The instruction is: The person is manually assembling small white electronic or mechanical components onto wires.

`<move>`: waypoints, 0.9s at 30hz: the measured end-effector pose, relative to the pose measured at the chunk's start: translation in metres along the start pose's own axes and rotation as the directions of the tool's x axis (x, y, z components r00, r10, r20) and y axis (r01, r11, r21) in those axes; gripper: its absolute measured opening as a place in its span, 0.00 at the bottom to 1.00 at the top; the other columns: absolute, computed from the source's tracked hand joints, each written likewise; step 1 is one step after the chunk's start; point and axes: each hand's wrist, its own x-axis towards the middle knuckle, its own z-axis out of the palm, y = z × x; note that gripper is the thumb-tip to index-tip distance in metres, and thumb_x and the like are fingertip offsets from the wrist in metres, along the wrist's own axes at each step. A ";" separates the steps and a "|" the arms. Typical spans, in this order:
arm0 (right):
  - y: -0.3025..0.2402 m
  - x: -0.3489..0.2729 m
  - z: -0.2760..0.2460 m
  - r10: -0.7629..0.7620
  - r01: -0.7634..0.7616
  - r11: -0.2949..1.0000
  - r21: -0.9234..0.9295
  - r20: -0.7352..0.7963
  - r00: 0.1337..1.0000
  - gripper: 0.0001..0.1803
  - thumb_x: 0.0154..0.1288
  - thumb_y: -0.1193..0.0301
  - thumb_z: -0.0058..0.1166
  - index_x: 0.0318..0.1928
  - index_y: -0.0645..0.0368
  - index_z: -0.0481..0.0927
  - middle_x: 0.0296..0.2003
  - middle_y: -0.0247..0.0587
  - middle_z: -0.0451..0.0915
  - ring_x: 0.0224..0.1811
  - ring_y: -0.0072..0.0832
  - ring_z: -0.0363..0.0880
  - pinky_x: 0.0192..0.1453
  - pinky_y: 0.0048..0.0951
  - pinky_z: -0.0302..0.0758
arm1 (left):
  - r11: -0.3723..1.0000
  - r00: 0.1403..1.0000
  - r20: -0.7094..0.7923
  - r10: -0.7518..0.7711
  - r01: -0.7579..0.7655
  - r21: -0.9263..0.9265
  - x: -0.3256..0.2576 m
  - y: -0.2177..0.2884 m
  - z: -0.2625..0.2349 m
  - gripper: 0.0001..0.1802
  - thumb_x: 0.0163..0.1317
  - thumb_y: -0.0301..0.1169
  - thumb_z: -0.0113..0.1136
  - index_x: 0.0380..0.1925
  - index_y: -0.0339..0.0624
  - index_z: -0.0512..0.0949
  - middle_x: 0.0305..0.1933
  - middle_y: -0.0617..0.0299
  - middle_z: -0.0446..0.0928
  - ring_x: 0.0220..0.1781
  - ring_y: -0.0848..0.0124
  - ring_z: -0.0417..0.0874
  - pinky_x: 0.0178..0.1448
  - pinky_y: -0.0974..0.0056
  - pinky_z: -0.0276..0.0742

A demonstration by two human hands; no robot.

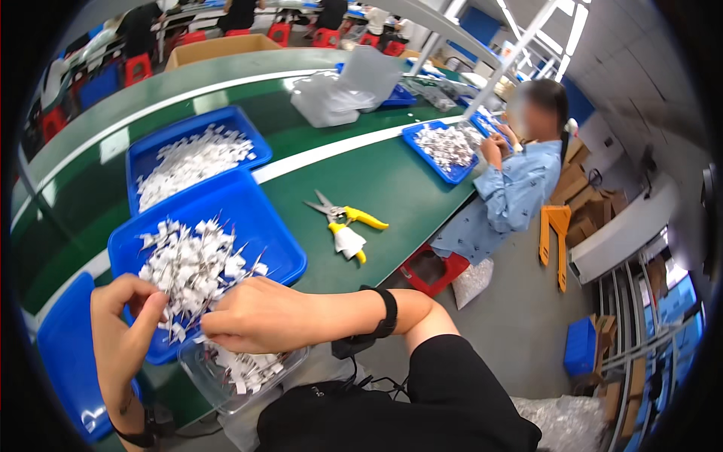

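Note:
My left hand (123,324) is at the left edge of a blue tray (282,248), its thumb and forefinger curled together. Whatever they hold, if anything, is too small to make out. Over the tray's near edge, my right hand (252,313) is closed with its fingertips hidden beneath it. Between and beyond the hands lies a heap of small white pieces with thin wire-like ends (188,264). A clear plastic container (207,388) with more such pieces stands under my right hand and wrist, partly covered by them.
Scissor-like snips with yellow handles (364,218) lie on the green table (324,173). Another blue tray (260,143) of white pieces stands behind. Clear plastic boxes (331,98) are farther back. At right, a person in blue (512,181) works beside a filled tray (456,175).

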 end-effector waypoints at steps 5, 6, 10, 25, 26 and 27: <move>0.002 0.019 -0.025 -0.258 0.234 0.966 -0.109 -0.475 0.842 0.06 0.53 0.77 0.62 0.32 0.60 0.77 0.28 0.40 0.78 0.31 0.40 0.79 0.33 0.38 0.76 | 0.987 0.997 0.077 0.023 -0.011 -0.160 0.010 -0.001 0.002 0.09 0.65 0.26 0.58 0.29 0.31 0.78 0.27 0.59 0.80 0.29 0.76 0.80 0.34 0.73 0.70; 0.001 0.023 -0.028 -0.259 0.231 0.966 -0.118 -0.477 0.840 0.06 0.54 0.77 0.61 0.32 0.59 0.78 0.32 0.38 0.78 0.34 0.37 0.79 0.35 0.35 0.76 | 0.965 0.994 0.107 0.013 0.016 -0.262 0.009 -0.003 0.001 0.10 0.66 0.27 0.57 0.29 0.31 0.78 0.28 0.58 0.80 0.29 0.76 0.80 0.35 0.73 0.72; -0.001 0.042 -0.035 -0.346 0.316 0.937 -0.148 -0.515 0.785 0.05 0.53 0.76 0.61 0.30 0.58 0.78 0.32 0.37 0.78 0.34 0.35 0.79 0.35 0.34 0.76 | 0.870 0.992 0.127 0.008 0.055 -0.489 0.007 -0.010 -0.003 0.12 0.67 0.33 0.57 0.32 0.32 0.76 0.31 0.56 0.81 0.31 0.73 0.81 0.37 0.71 0.75; -0.001 0.053 -0.037 0.132 0.033 0.912 0.409 -0.368 0.920 0.14 0.57 0.78 0.68 0.43 0.65 0.81 0.34 0.37 0.84 0.37 0.19 0.84 0.40 0.21 0.81 | 0.887 0.985 -0.067 0.156 -0.170 -0.430 0.009 -0.003 0.010 0.07 0.64 0.18 0.61 0.42 0.28 0.78 0.41 0.58 0.80 0.44 0.75 0.81 0.49 0.70 0.77; -0.002 0.054 -0.036 0.168 0.032 0.879 0.476 -0.371 0.913 0.13 0.58 0.77 0.67 0.43 0.66 0.81 0.33 0.38 0.84 0.36 0.19 0.83 0.40 0.21 0.81 | 0.861 0.970 -0.080 0.228 -0.240 -0.449 0.009 -0.003 0.009 0.08 0.63 0.17 0.61 0.42 0.28 0.79 0.41 0.58 0.80 0.45 0.74 0.81 0.50 0.69 0.78; -0.003 0.053 -0.037 0.217 0.016 0.846 0.533 -0.372 0.903 0.13 0.59 0.77 0.66 0.44 0.67 0.80 0.32 0.38 0.84 0.34 0.19 0.83 0.40 0.20 0.80 | 0.854 0.967 -0.096 0.236 -0.253 -0.455 0.009 -0.005 0.010 0.08 0.62 0.17 0.62 0.42 0.28 0.79 0.41 0.57 0.80 0.45 0.73 0.81 0.51 0.68 0.78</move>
